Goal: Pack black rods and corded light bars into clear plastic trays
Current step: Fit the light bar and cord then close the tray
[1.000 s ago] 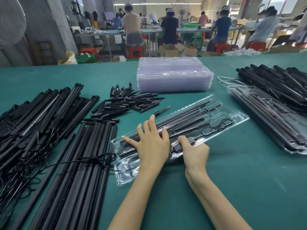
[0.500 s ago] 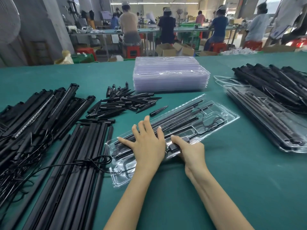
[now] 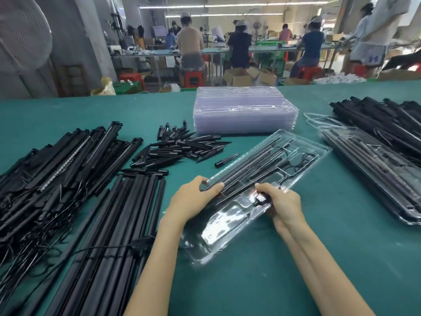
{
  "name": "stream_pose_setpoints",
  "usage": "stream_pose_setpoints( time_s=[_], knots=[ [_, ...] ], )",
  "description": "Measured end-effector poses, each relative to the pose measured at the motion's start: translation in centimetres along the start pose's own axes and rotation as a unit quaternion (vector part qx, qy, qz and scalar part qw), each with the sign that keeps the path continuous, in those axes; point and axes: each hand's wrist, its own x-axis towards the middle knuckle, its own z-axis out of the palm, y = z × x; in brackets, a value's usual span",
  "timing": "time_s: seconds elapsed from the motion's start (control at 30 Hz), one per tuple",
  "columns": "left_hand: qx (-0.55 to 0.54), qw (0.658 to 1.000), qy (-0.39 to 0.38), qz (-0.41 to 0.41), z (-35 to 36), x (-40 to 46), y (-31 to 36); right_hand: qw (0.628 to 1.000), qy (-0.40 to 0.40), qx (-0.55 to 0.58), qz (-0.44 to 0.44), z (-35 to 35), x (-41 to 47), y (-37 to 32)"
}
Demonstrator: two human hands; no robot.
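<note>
Head view: left hand (image 3: 193,197) and right hand (image 3: 282,201), flat before, now grip the tilted tray (image 3: 230,224).

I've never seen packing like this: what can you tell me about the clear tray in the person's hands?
The clear moulded plastic tray is long, glossy and divided into channels. Black rods and a coiled cord lie in it. It sits diagonally over the green table, its near end blurred. The left hand and right hand hold its two long edges.
</note>
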Motion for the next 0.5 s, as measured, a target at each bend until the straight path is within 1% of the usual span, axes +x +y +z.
stream_pose_setpoints(
  time_s=[0.03, 0.1, 0.17, 0.23, 0.27, 0.3, 0.33, 0.4, 0.43, 0.5],
  knots=[
    [-0.039, 0.999, -0.025, 0.003, -0.6, 0.0, 0.1, 1.0, -0.017, -0.014, 0.0, -0.4, 0.4, -0.6],
    [-0.092, 0.993, -0.075, 0.007, -1.5, -0.1, 0.6, 0.996, -0.082, -0.024, 0.009, -1.2, 0.9, -2.0],
    [-0.136, 0.98, -0.145, 0.007, -1.8, -0.5, 1.2, 0.991, -0.132, -0.014, 0.026, -1.6, 1.1, -2.9],
    [-0.228, 0.947, -0.224, 0.016, -1.0, -0.9, 1.5, 0.99, -0.136, -0.003, 0.038, -1.5, 1.1, -3.3],
    [-0.281, 0.929, -0.241, 0.025, -0.5, -1.1, 1.4, 0.99, -0.133, 0.007, 0.043, -1.4, 1.1, -3.3],
    [-0.321, 0.916, -0.238, 0.034, 0.1, -1.3, 1.2, 0.99, -0.133, 0.022, 0.049, -1.2, 0.9, -3.3],
    [-0.344, 0.911, -0.224, 0.041, 0.5, -1.5, 1.0, 0.988, -0.138, 0.04, 0.057, -1.0, 0.8, -3.3],
    [-0.373, 0.908, -0.188, 0.038, 1.0, -1.6, 0.7, 0.98, -0.171, 0.061, 0.078, -1.0, 0.2, -3.1],
    [-0.384, 0.907, -0.168, 0.032, 1.2, -1.6, 0.6, 0.975, -0.2, 0.044, 0.091, -1.2, -0.4, -3.0],
    [-0.399, 0.908, -0.127, 0.02, 1.3, -1.6, 0.6, 0.955, -0.264, -0.076, 0.113, -1.8, -2.2, -2.4]
  ],
)
